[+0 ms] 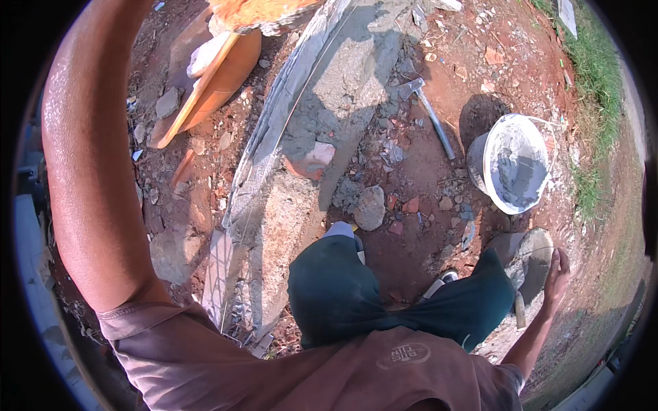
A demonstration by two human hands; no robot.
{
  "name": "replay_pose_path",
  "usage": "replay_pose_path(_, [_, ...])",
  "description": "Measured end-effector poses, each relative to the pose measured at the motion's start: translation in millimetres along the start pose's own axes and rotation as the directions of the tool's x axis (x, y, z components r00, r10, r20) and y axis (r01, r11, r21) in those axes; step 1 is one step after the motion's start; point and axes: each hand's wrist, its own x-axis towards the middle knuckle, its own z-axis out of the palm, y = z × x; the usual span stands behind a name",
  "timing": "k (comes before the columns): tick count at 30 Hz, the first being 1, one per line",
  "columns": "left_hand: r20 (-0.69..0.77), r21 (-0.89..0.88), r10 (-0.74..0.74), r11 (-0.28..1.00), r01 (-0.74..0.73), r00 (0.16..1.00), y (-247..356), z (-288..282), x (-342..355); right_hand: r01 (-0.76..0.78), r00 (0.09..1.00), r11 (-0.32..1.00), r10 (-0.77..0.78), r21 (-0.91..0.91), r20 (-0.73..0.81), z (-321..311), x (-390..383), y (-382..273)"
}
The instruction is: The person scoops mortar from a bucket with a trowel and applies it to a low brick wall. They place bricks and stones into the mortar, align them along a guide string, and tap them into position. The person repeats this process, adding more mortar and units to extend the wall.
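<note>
My left arm [92, 178] reaches up along the left side, and its hand lies beyond the upper edge. Close at the top hangs a rough orange block [264, 12] with grey mortar on its underside; what holds it is out of sight. My right hand [558, 274] is low at the right, fingers closed at the rim of a grey, round-mouthed bucket [534, 264] with a thin wire handle. A wooden handle [520, 312] shows just below that bucket. Ahead runs a low wall with wet grey mortar [346, 103] on it, and a broken brick [319, 154] sits in the mortar.
A string [312, 75] runs along the wall's left edge. To the right stand a white bucket [517, 164] of mortar and a hammer [432, 118] on the soil. Rubble includes a stone [370, 208]. An orange curved shell [226, 89] lies left, grass [593, 75] far right.
</note>
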Motion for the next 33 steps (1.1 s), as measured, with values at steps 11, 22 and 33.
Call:
replay_pose_path(11, [0.768,-0.385,-0.129,0.69,0.613,0.628,238,395,-96,-0.129,0.931,0.839,0.286,-0.528,0.228,13,-71,146])
replay_pose_path(22, [0.613,-0.17,-0.56,0.595,0.786,0.557,316,464,-326,-0.026,0.949,0.689,0.243,-0.724,0.198,-29,-104,167])
replay_pose_path(33, [0.779,-0.381,0.303,0.924,0.031,0.549,288,385,-358,-0.161,0.901,0.74,0.38,-0.653,0.208,12,-68,166])
